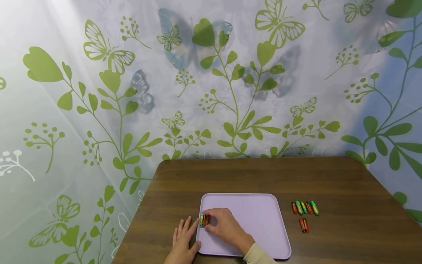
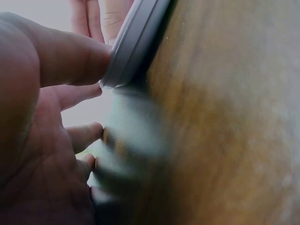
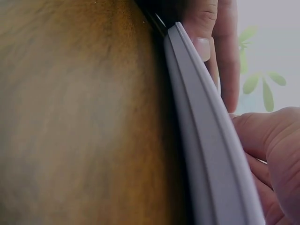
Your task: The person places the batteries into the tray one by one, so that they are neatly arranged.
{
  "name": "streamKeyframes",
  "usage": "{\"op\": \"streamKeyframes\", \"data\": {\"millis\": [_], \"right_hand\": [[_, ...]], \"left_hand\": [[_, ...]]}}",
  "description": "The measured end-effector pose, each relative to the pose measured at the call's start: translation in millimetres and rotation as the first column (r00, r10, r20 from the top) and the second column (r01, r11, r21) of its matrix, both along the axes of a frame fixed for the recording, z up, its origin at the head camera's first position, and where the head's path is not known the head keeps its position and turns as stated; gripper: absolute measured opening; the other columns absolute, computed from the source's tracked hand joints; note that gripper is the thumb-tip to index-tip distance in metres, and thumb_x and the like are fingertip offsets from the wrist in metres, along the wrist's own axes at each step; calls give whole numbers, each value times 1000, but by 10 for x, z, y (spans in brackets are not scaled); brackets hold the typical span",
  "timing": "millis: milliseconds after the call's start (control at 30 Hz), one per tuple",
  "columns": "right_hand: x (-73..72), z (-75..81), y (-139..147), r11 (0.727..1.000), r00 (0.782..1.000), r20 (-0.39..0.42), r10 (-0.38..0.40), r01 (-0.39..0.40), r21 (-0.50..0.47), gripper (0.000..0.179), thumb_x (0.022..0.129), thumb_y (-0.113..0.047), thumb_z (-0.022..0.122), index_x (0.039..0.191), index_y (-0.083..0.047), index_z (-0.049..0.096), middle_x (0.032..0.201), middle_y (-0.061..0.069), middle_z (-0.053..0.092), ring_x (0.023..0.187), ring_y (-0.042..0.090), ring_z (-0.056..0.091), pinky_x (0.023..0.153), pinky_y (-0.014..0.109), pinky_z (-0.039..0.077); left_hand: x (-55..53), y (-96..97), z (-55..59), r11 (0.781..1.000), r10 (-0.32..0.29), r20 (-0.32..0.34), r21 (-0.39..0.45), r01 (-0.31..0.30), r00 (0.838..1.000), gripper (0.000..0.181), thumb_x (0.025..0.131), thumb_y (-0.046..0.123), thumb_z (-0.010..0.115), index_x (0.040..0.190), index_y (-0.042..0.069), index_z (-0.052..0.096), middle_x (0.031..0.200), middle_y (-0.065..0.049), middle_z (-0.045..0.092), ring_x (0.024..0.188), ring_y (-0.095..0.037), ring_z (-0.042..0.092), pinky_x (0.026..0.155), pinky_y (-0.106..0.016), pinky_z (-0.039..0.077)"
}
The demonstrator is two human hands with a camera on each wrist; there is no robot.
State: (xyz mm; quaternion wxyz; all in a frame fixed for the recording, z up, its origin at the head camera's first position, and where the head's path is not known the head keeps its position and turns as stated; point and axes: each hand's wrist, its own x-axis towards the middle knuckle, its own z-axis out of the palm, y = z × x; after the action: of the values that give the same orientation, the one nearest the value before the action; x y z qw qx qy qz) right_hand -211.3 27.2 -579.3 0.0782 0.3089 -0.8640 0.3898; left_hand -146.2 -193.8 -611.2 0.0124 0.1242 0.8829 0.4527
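A lilac tray [image 1: 250, 223] lies on the brown table. Near its left edge a small group of batteries, green and red [image 1: 202, 221], stands side by side in a row. My right hand [image 1: 227, 225] reaches over the tray and pinches the rightmost red battery [image 1: 207, 220] there, index finger at its far end and thumb at its near end. With fingers spread and straight, my left hand [image 1: 184, 242] rests at the tray's left edge, its thumb touching the rim [image 2: 136, 42]. Both wrist views show the tray side-on and hide the batteries.
Right of the tray, a row of several green and red batteries [image 1: 299, 207] lies on the wooden table [image 1: 346, 205]. Two red batteries [image 1: 304, 225] lie together just nearer. A curtain [image 1: 211, 91] with leaves and butterflies hangs behind the table's far edge.
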Motion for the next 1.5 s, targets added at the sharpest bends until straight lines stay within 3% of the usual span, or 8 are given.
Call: {"op": "streamKeyframes", "data": {"millis": [267, 467, 633, 800, 1033, 1167, 1500], "right_hand": [[45, 40, 49, 1000, 999, 32, -16, 17, -15, 45, 86, -14, 92, 129, -10, 80, 127, 0, 81, 122, 18, 76, 105, 40, 61], [41, 117, 230, 998, 997, 77, -25, 28, -49, 43, 89, -20, 91, 129, -11, 80, 129, 0, 81, 120, 21, 77, 102, 42, 63], [9, 214, 496, 997, 988, 149, -36, 47, -68, 46, 90, -29, 91, 131, -12, 80, 130, -1, 81, 116, 27, 79, 100, 43, 63], [-17, 315, 787, 996, 977, 209, -42, 58, -71, 51, 87, -32, 93, 133, -12, 80, 132, -3, 80, 119, 29, 78, 103, 45, 62], [-50, 418, 1161, 994, 960, 279, -19, 47, -95, 52, 87, -28, 94, 134, -9, 78, 131, 9, 80, 122, 35, 76, 106, 43, 61], [-43, 459, 1373, 990, 956, 293, 7, 35, -137, 52, 88, -25, 93, 133, -5, 77, 131, 15, 80, 122, 41, 76, 105, 39, 61], [47, 534, 1855, 990, 952, 302, -47, 84, -112, 54, 89, -24, 92, 135, -4, 76, 133, 16, 78, 124, 41, 75, 104, 52, 61]], "left_hand": [[-6, 12, 33, 1000, -6, 7, 0, 6, 1000, 72, 94, 11, 73, 163, 19, 53, 174, -35, 30, 162, -65, 6, 122, -81, -6], [-13, 6, -16, 1000, 12, -6, -22, -12, 1000, 74, 94, 10, 74, 163, 24, 53, 173, -35, 32, 161, -65, 10, 122, -81, -3], [-29, -3, -54, 999, 17, 33, -28, -16, 999, 74, 96, 12, 74, 164, 30, 52, 175, -31, 30, 164, -61, 7, 124, -78, -5], [-22, -4, -42, 1000, 5, 35, 14, -6, 999, 74, 95, 10, 74, 164, 27, 52, 175, -34, 28, 163, -63, 3, 123, -77, -10], [-12, -4, -25, 999, -4, 22, 36, 3, 1000, 75, 95, 10, 74, 164, 23, 51, 173, -38, 27, 160, -68, 3, 122, -77, -12], [-13, 1, 3, 1000, -4, 40, 6, 4, 999, 74, 94, 10, 74, 164, 23, 52, 174, -35, 29, 162, -65, 5, 122, -79, -8], [-8, 3, 57, 1000, -6, 63, 3, 6, 998, 73, 95, 12, 73, 164, 21, 51, 175, -34, 27, 163, -64, 3, 123, -80, -9]]}}
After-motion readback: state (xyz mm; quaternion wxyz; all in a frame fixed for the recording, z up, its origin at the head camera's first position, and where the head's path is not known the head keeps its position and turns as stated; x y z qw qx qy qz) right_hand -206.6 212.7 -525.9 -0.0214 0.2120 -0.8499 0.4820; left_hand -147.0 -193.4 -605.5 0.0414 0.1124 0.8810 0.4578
